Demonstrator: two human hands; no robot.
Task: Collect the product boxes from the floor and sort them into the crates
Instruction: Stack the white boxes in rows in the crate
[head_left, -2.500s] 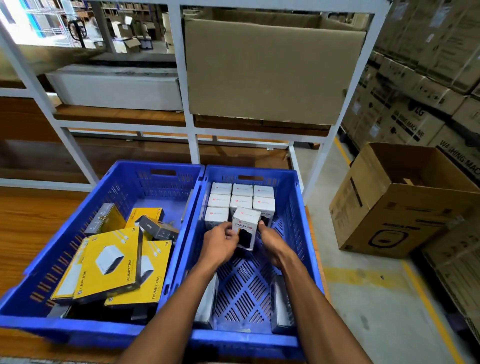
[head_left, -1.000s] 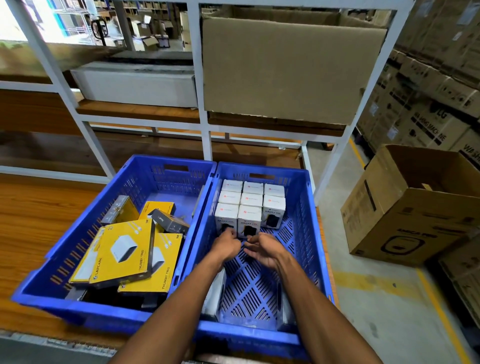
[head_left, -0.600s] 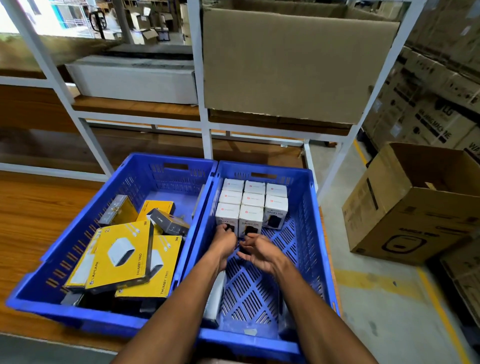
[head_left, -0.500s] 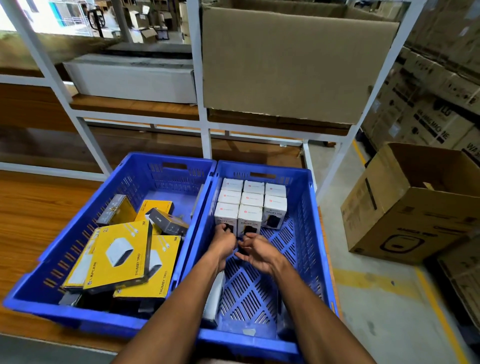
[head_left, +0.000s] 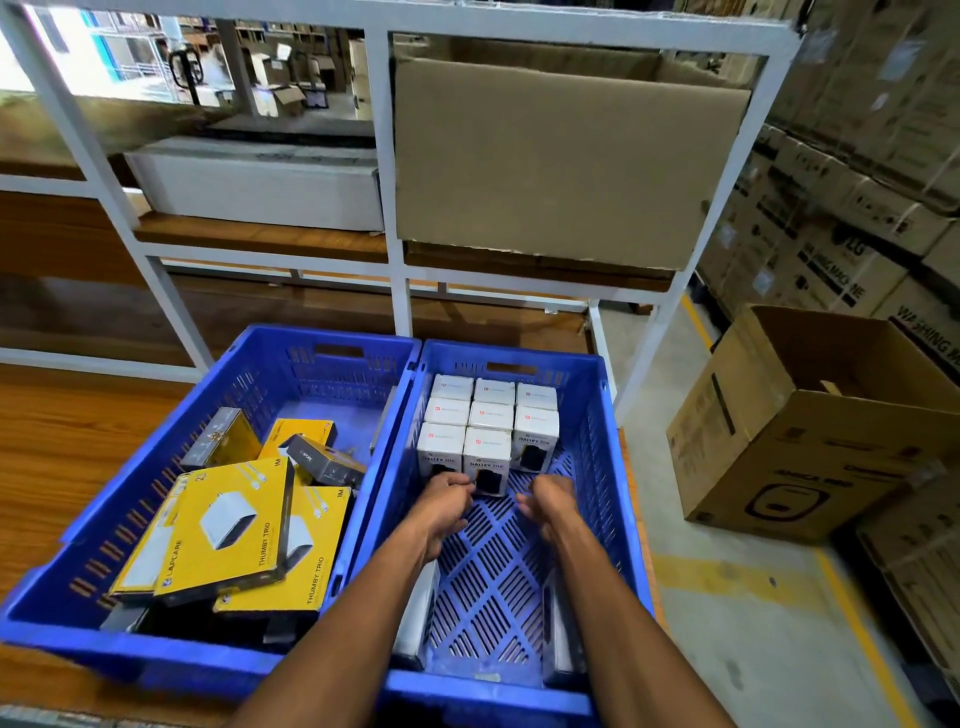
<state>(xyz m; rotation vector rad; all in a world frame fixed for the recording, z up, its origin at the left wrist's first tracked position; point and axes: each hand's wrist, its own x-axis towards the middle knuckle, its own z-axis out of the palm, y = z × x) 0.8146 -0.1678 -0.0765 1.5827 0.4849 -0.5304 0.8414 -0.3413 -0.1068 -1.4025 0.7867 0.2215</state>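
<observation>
Two blue crates stand side by side on a wooden platform. The right crate (head_left: 618, 467) holds several small white product boxes (head_left: 493, 415) packed upright in rows against its far wall. My left hand (head_left: 447, 501) and my right hand (head_left: 550, 501) are both inside this crate, just in front of the nearest row, with fingers loosely curled and nothing in them. The left fingertips are close to the front-left box. The left crate (head_left: 156, 660) holds several yellow flat boxes (head_left: 228, 530) and a grey box (head_left: 324, 465), lying loose.
A white metal rack (head_left: 389, 208) rises behind the crates, with a large cardboard box (head_left: 561, 166) on its shelf. An open cardboard carton (head_left: 810, 457) stands on the concrete floor to the right. Stacked cartons line the right wall.
A white box that both hands held has been set into the front row. The hands have since let go and drawn slightly apart, the right one moving right.
</observation>
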